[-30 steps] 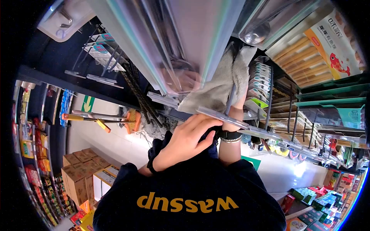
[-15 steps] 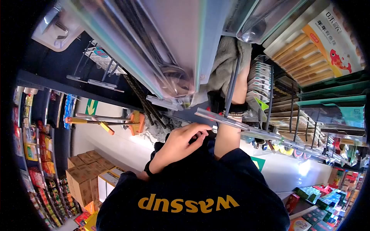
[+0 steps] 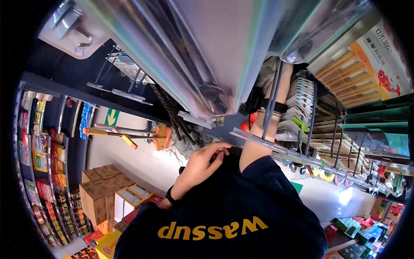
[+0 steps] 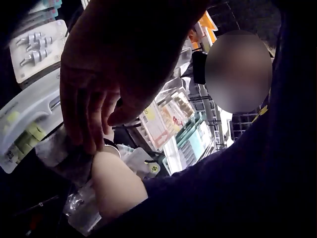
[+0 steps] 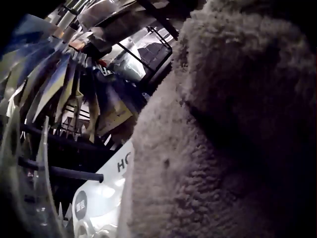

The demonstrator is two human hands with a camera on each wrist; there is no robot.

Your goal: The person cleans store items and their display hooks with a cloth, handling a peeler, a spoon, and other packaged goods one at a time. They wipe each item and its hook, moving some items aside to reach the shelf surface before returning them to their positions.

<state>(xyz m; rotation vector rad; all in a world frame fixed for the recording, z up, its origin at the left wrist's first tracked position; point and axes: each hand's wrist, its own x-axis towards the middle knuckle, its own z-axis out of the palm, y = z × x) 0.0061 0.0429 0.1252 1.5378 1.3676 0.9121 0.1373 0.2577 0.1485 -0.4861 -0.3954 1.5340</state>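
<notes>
In the head view, my left hand (image 3: 200, 164) hangs in front of the dark shirt with fingers loosely curled, holding nothing. The left wrist view shows its fingers (image 4: 91, 116) dangling beside the right forearm (image 4: 116, 186). My right arm reaches between the hanging goods, past a clear label strip (image 3: 276, 149) and metal hooks. A grey fluffy cloth (image 3: 268, 73) lies at my right hand (image 3: 282, 84), whose fingers are hidden. The same cloth (image 5: 223, 139) fills much of the right wrist view, beside a white pack (image 5: 99, 201).
Large clear packs (image 3: 194, 52) hang overhead. To the right are a pack of chopsticks (image 3: 349, 69) and green packs (image 3: 375, 118). Brown cartons (image 3: 97, 198) stand on the floor at left, near an orange brush (image 3: 161, 137). Stocked shelves (image 3: 43, 151) line the far left.
My right hand and the cloth have gone deeper among the hanging packs. My left hand has come off the label strip beside the right wrist and drawn back, its fingers curling loosely.
</notes>
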